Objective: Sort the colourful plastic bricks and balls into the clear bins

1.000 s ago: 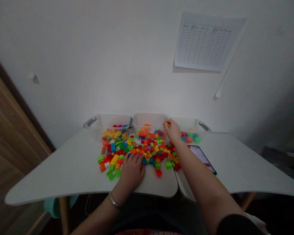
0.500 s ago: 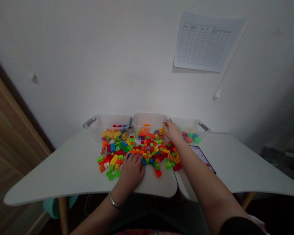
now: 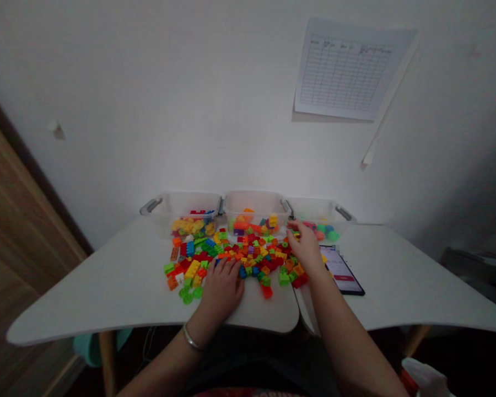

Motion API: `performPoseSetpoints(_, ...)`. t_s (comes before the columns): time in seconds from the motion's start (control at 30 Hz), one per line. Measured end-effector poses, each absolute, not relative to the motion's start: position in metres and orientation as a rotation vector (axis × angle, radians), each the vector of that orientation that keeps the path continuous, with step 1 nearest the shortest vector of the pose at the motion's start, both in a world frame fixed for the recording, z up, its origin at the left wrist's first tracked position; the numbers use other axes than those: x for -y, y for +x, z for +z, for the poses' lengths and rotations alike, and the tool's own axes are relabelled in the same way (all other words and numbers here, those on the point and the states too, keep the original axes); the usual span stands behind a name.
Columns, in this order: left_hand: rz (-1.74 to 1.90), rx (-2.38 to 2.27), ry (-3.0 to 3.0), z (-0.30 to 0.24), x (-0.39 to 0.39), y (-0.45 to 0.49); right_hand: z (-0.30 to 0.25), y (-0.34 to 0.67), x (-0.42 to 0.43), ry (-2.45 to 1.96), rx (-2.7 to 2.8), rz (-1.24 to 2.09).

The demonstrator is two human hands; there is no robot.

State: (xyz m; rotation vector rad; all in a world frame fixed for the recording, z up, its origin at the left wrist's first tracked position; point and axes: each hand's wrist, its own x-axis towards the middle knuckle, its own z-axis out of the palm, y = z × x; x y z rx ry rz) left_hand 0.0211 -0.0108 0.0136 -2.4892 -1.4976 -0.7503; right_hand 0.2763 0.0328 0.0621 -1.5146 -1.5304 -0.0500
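Note:
A loose pile of multicoloured plastic building bricks point(image 3: 243, 259) covers the middle of the white table point(image 3: 107, 300). My left hand point(image 3: 222, 288) lies palm down at the pile's near edge, its fingers apart and touching the bricks. My right hand point(image 3: 305, 248) is over the pile's right side, close to the right clear plastic bin point(image 3: 314, 209). Its fingers curl down among the bricks, and I cannot tell whether they hold one. A metal bangle point(image 3: 191, 337) circles my left wrist.
Two more clear bins, left point(image 3: 194, 205) and middle point(image 3: 252, 203), hold sorted bricks along the back of the table. Pink and green round pieces sit in the right bin. A phone point(image 3: 341, 270) lies to the right. A ruled paper chart point(image 3: 345, 71) hangs on the wall.
My right hand has come back from the bins' rim, down and to the right, over the pile, uncovering more of the phone. My left hand has not moved.

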Motion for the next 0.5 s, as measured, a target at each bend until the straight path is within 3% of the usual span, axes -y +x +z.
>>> performPoseSetpoints(0.5, -0.723, 1.522, -2.498, 0.016, 0.012, 0.022, 0.022, 0.251, -0.036, -1.739, 1.939, -0.227)
